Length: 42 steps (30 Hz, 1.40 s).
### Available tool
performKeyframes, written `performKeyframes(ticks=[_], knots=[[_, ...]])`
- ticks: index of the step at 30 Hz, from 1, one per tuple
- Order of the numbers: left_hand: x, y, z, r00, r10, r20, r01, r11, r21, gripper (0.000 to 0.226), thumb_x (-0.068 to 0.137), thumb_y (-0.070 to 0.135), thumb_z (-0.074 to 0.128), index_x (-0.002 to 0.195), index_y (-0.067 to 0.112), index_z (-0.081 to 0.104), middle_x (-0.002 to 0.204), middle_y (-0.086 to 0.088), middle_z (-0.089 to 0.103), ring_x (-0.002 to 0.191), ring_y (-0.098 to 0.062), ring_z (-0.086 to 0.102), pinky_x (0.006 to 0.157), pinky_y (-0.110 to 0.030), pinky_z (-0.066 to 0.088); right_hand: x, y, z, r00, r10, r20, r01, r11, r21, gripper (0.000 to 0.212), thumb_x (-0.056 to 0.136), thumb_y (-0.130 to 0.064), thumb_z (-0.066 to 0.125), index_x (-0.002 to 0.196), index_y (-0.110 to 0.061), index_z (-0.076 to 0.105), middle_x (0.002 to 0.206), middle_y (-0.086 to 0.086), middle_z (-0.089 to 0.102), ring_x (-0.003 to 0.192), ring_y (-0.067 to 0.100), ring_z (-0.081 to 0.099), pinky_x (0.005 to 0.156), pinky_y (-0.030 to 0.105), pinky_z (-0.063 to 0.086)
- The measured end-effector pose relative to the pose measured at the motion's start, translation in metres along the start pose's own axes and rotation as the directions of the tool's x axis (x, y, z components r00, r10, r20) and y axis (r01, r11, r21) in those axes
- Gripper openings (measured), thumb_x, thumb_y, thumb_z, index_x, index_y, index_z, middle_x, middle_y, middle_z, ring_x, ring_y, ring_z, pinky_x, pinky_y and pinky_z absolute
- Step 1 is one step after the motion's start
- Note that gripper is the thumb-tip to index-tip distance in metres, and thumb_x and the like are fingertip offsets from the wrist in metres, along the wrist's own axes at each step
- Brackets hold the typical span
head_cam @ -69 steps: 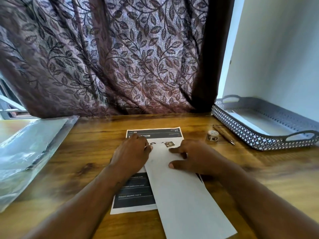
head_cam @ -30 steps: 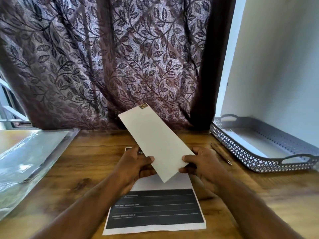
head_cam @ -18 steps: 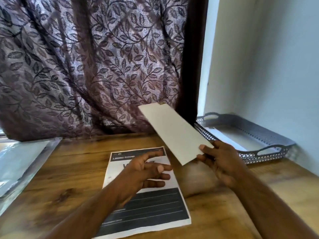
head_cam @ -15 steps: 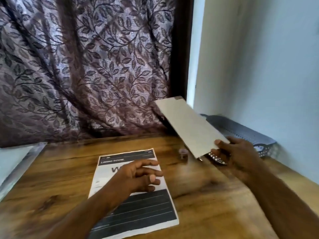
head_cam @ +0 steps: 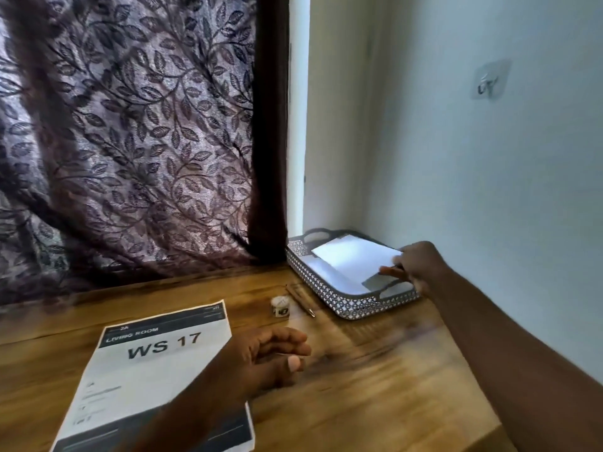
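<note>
Right hand [head_cam: 421, 265]: pinches folded paper [head_cam: 352, 259] over the tray [head_cam: 342, 305], table's [head_cam: 359, 393] far right corner.
Left hand [head_cam: 270, 357]: fingers loosely curled, empty, on printed sheet's [head_cam: 156, 363] right edge.

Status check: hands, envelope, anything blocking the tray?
Right grip pinches white envelope low over grey tray, not released. Left grip empty, loosely curled by printed sheet. Nothing blocking; pen and small white cylinder sit beside tray.

Printed sheet [head_cam: 156, 370], pen [head_cam: 300, 300], small roll [head_cam: 280, 306], curtain [head_cam: 130, 141].
</note>
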<state>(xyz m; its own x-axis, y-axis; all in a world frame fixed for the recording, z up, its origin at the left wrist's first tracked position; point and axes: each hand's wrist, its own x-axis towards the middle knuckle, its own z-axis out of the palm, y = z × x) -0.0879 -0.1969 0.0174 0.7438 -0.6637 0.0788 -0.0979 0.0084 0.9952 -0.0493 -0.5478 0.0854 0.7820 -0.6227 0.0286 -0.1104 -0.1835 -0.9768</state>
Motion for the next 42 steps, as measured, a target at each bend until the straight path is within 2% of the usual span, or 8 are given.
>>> performKeyframes(ticks=[5, 9, 13, 20, 24, 30, 32, 42], knots=[[0.005, -0.004, 0.012, 0.997, 0.077, 0.019, -0.079, 0.989, 0.122, 0.055, 0.073, 0.038, 0.086, 0.119, 0.014, 0.066, 0.116, -0.004, 0.074, 0.113, -0.023, 0.069, 0.096, -0.039, 0.056, 0.028, 0.002, 0.025, 0.999, 0.003, 0.054, 0.008, 0.981, -0.196, 0.014, 0.088, 0.011, 0.06, 0.091, -0.002, 0.056, 0.098, 0.019, 0.062, 0.047, 0.008, 0.066, 0.066, 0.033, 0.064], [0.0, -0.011, 0.012, 0.985, 0.168, -0.03, -0.149, 0.932, 0.331, 0.03, 0.086, 0.013, 0.076, 0.113, 0.027, 0.071, 0.11, 0.005, 0.076, 0.105, -0.017, 0.071, 0.088, -0.026, 0.057, 0.031, -0.001, 0.045, 0.999, -0.037, 0.039, 0.051, 0.896, -0.442, 0.008, 0.091, 0.006, 0.057, 0.092, -0.002, 0.056, 0.104, 0.024, 0.066, 0.07, 0.026, 0.074, 0.06, 0.037, 0.064], [-0.003, -0.015, 0.013, 0.967, 0.253, 0.004, -0.229, 0.868, 0.441, 0.036, 0.085, 0.02, 0.076, 0.111, 0.044, 0.069, 0.105, 0.006, 0.075, 0.101, -0.015, 0.071, 0.086, -0.028, 0.058, 0.028, -0.003, 0.06, 0.999, -0.006, 0.032, 0.026, 0.73, -0.683, 0.007, 0.094, 0.001, 0.058, 0.088, 0.005, 0.061, 0.088, 0.024, 0.07, 0.05, 0.027, 0.069, 0.042, 0.03, 0.056], [-0.005, -0.02, 0.009, 0.95, 0.311, -0.04, -0.245, 0.815, 0.525, 0.047, 0.08, 0.027, 0.074, 0.115, 0.056, 0.061, 0.115, 0.019, 0.071, 0.096, -0.014, 0.071, 0.082, -0.032, 0.06, 0.035, 0.004, 0.066, 0.999, 0.046, 0.027, -0.004, 0.576, -0.817, 0.023, 0.095, 0.004, 0.053, 0.115, 0.014, 0.059, 0.118, 0.027, 0.062, 0.112, 0.035, 0.067, 0.096, 0.042, 0.056], [-0.003, -0.022, 0.008, 0.943, 0.33, -0.041, -0.256, 0.798, 0.545, 0.056, 0.082, 0.02, 0.075, 0.119, 0.058, 0.058, 0.116, 0.019, 0.07, 0.097, -0.015, 0.071, 0.081, -0.03, 0.061, 0.032, 0.001, 0.065, 0.993, 0.116, 0.03, -0.035, 0.522, -0.852, 0.024, 0.097, -0.001, 0.053, 0.117, 0.012, 0.057, 0.121, 0.017, 0.064, 0.08, 0.022, 0.074, 0.079, 0.033, 0.055], [-0.003, -0.023, 0.011, 0.93, 0.369, -0.007, -0.298, 0.762, 0.574, 0.057, 0.082, 0.019, 0.076, 0.122, 0.056, 0.056, 0.119, 0.021, 0.068, 0.098, -0.012, 0.07, 0.083, -0.027, 0.059, 0.028, 0.006, 0.066, 0.998, -0.017, 0.058, 0.06, 0.386, -0.92, 0.036, 0.097, -0.003, 0.055, 0.132, 0.005, 0.057, 0.136, 0.02, 0.058, 0.114, 0.032, 0.065, 0.078, 0.034, 0.055], [-0.003, -0.024, 0.012, 0.921, 0.391, 0.001, -0.316, 0.743, 0.59, 0.055, 0.083, 0.02, 0.075, 0.121, 0.055, 0.056, 0.118, 0.021, 0.068, 0.099, -0.011, 0.07, 0.083, -0.025, 0.059, 0.029, 0.006, 0.067, 0.997, -0.042, 0.068, 0.079, 0.369, -0.926, 0.033, 0.097, -0.005, 0.056, 0.129, 0.004, 0.06, 0.136, 0.019, 0.06, 0.121, 0.033, 0.062, 0.09, 0.034, 0.052], [-0.015, -0.014, -0.006, 0.877, 0.473, -0.079, -0.34, 0.729, 0.594, 0.039, 0.083, 0.018, 0.075, 0.113, 0.041, 0.068, 0.113, 0.017, 0.07, 0.093, -0.014, 0.071, 0.071, -0.027, 0.061, -0.009, -0.024, 0.066, 0.908, -0.368, 0.199, 0.398, 0.609, -0.686, 0.017, 0.086, -0.002, 0.056, 0.088, 0.0, 0.073, 0.09, 0.01, 0.074, 0.091, 0.027, 0.07, 0.075, 0.031, 0.052]])
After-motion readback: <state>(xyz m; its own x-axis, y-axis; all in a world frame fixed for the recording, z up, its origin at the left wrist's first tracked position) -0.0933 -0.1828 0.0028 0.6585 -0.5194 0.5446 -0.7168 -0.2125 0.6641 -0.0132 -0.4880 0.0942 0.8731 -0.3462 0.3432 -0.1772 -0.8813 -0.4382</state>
